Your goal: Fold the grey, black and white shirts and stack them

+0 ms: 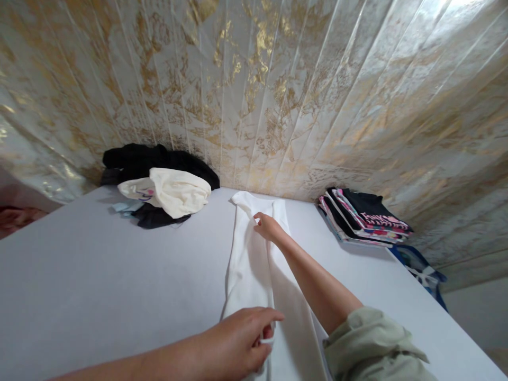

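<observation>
A long white garment [252, 264] lies lengthwise on the pale table [159, 280], its far end close to the patterned curtain. Near that far end my right hand [268, 226] pinches the white cloth between thumb and fingertips. Closer to me, my left hand [250, 338] is over the garment's near part, with its fingers curled and a bit of white cloth showing between them. The lowest part of the garment runs out of view at the bottom.
A loose heap with a cream garment [178, 190] and black clothes [135, 157] lies at the back left. Folded clothes [365, 217] are stacked at the back right. Beside the table's right edge is a blue bag [423, 270]. A gold-patterned curtain [254, 95] hangs behind.
</observation>
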`<state>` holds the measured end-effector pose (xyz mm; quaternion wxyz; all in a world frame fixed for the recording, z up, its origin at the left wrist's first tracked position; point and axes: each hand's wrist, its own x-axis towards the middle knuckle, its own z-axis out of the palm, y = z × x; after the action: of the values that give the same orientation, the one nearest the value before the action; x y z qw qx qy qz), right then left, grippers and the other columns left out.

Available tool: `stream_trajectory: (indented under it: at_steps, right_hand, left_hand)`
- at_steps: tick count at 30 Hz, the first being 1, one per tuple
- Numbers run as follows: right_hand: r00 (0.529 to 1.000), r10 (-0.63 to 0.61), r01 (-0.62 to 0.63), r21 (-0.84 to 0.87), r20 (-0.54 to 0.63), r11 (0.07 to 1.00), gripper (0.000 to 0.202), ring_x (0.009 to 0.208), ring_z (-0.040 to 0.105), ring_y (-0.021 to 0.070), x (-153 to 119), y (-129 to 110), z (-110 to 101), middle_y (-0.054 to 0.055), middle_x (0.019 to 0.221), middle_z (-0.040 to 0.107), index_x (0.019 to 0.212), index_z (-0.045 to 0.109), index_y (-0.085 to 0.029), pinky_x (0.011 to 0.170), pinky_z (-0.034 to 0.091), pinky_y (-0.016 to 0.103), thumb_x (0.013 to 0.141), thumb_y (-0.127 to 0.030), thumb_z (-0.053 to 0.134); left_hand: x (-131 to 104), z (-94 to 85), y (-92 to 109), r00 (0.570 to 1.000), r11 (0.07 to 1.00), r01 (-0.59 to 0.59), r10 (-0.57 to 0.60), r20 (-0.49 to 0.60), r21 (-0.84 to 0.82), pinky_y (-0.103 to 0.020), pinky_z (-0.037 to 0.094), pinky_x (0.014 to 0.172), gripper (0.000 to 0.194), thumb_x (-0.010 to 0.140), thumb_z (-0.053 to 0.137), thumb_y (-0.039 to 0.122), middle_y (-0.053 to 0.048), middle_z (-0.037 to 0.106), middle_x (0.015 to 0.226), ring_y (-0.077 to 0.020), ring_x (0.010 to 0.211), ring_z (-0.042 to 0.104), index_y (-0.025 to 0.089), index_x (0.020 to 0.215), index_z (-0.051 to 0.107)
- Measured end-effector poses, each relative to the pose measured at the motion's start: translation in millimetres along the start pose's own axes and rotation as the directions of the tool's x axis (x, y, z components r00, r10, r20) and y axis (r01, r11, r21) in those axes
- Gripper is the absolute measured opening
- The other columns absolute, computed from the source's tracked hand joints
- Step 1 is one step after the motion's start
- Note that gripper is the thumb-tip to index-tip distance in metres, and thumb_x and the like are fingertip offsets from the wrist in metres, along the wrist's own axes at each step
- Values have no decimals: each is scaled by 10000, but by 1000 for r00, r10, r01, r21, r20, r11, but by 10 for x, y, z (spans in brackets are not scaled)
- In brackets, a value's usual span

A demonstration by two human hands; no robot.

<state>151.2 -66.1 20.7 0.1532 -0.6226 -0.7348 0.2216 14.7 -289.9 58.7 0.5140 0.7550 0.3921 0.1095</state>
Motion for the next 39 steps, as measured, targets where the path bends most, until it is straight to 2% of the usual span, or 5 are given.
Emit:
stream_trajectory:
  at_steps: [7, 12, 18, 26, 39]
  right_hand:
    - [989, -108, 98, -103, -99, 990, 438, 865, 589, 158, -265, 4, -230, 97, 1169, 606, 1286, 511, -207, 762, 396, 256, 855, -167, 580]
    - [990, -85, 77, -75, -114, 994, 124, 773, 573, 140, -746, 165, -468, 37, 924, 662, 970, 614, -197, 685, 376, 233, 862, -196, 552]
    - [986, -31, 16, 92, 167, 996, 212, 690, 568, 131, -1644, 263, -323, 6, 859, 653, 1069, 558, -224, 603, 364, 226, 863, -272, 538]
    - [978, -40, 8, 151, 206, 988, 610, 669, 548, 130, -2109, 86, -158, -14, 825, 608, 1423, 387, -272, 631, 369, 232, 835, -210, 539]
    - [944, -132, 24, 340, 301, 940, 225, 727, 579, 142, -2502, -136, -56, -7, 800, 658, 976, 708, -289, 677, 405, 230, 831, -215, 553]
  left_hand:
    - [-71, -154, -21, 991, 997, -37, 28, 129, 64, -240, 437, 682, 336, 798, 561, 246, -21, 731, 964, -178, 785, 644, 263, 1114, 675]
    - [35, -493, -91, 967, 911, 170, -81, -242, 376, -265, 323, 586, 181, 862, 506, 294, -15, 653, 721, -177, 668, 585, 212, 729, 598]
    - [203, -686, -352, 885, 780, 391, -174, -431, 489, -273, 311, 587, 113, 896, 465, 308, -16, 628, 800, -185, 710, 591, 217, 852, 517]
    - [319, -576, -613, 886, 828, 326, -99, -452, 457, -265, 334, 609, 129, 824, 434, 181, 5, 613, 845, -167, 725, 577, 231, 938, 470]
    - [632, -964, -409, 859, 743, 303, 58, -508, 596, -291, 434, 786, 349, 864, 370, 98, -56, 568, 1218, -199, 983, 616, 226, 1124, 565]
